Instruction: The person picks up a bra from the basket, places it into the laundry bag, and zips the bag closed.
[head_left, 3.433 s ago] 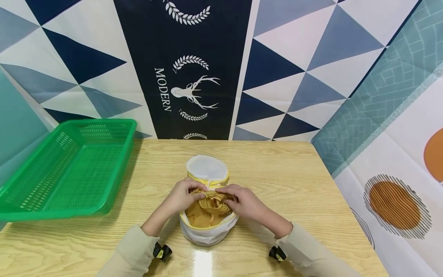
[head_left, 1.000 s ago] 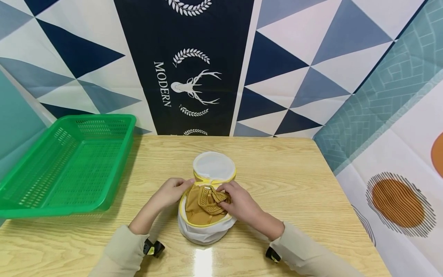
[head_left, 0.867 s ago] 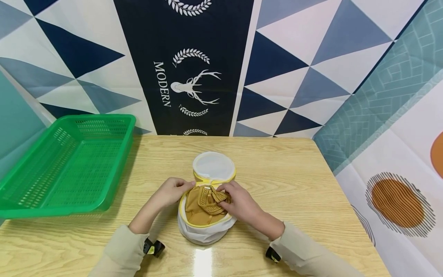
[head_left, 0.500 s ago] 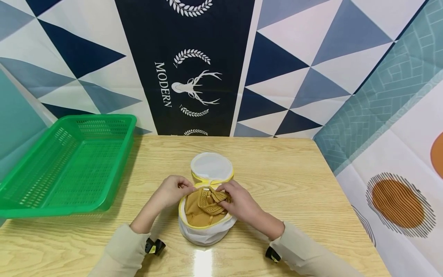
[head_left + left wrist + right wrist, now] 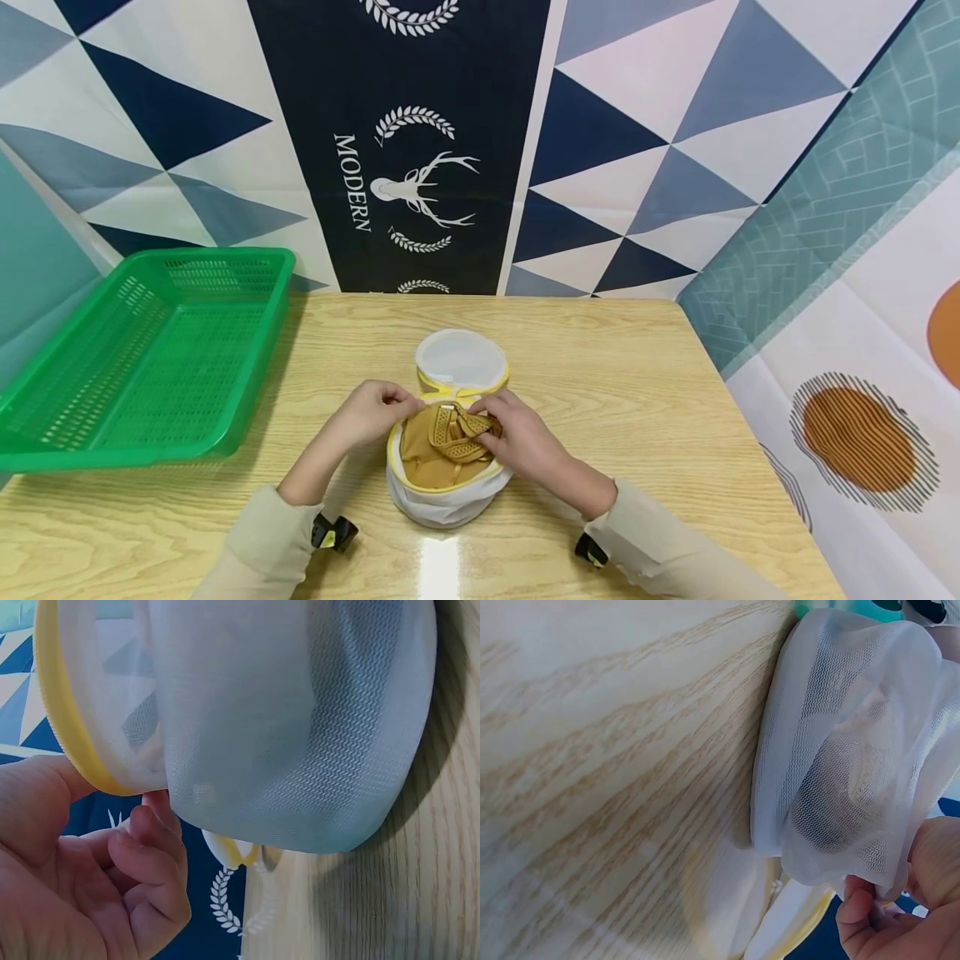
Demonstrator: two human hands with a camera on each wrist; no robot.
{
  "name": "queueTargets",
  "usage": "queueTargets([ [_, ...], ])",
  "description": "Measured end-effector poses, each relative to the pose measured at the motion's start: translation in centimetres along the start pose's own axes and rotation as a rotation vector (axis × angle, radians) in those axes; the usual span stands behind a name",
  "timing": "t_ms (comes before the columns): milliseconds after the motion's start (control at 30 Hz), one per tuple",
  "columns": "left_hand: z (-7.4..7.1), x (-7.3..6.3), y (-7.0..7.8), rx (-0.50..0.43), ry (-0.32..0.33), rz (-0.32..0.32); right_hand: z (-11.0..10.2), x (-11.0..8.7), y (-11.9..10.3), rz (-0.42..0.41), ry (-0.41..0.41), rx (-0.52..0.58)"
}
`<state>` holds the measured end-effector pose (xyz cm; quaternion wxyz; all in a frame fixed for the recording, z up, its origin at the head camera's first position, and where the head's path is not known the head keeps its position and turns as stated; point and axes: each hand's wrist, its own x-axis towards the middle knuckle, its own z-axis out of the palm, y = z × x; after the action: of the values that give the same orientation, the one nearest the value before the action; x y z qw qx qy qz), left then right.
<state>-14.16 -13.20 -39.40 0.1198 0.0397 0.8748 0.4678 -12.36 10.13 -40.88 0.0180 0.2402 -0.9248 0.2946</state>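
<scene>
A round white mesh laundry bag [image 5: 444, 510] with yellow zipper edging stands unzipped on the table, its round lid [image 5: 461, 358] folded back on the far side. Inside lies a mustard garment [image 5: 429, 460] with perforated straps and a small white label, bra-like in shape. At the far left of the opening, my left hand [image 5: 377, 414] pinches the yellow-edged rim [image 5: 64, 720], as the left wrist view shows. My right hand [image 5: 523, 437] grips the far right of the opening, thumb over the straps; in the right wrist view its fingers [image 5: 859, 900] pinch the mesh edge.
A green plastic basket [image 5: 225, 433] stands at the left of the wooden table [image 5: 600, 358]. Behind the table hangs a patterned cloth [image 5: 420, 192] with a deer's head. Black wrist cameras sit under both sleeves.
Since the oldest frame, my left hand has gone from the garment to the bag's left rim, and the straps lie differently. In the last second the left fingers and lid have shifted slightly.
</scene>
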Motion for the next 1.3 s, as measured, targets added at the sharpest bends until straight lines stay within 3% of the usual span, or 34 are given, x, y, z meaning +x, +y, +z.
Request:
queueTargets([
  [200, -0.2, -0.1, 0.3, -0.012, -0.053, -0.012, -0.1, 0.0, 0.0, -0.01, -0.014, -0.002],
  [500, -0.4, 0.2, 0.1, -0.053, -0.063, -0.052, -0.5, 0.1, 0.1, -0.069, -0.067, -0.033],
  [967, -0.4, 0.5, 0.2, -0.091, -0.013, -0.058, -0.8, 0.3, -0.1, -0.188, -0.104, -0.141],
  [1300, 0.7, 0.4, 0.8, -0.08, -0.004, -0.073, -0.3, 0.2, -0.5, -0.151, -0.088, -0.183],
])
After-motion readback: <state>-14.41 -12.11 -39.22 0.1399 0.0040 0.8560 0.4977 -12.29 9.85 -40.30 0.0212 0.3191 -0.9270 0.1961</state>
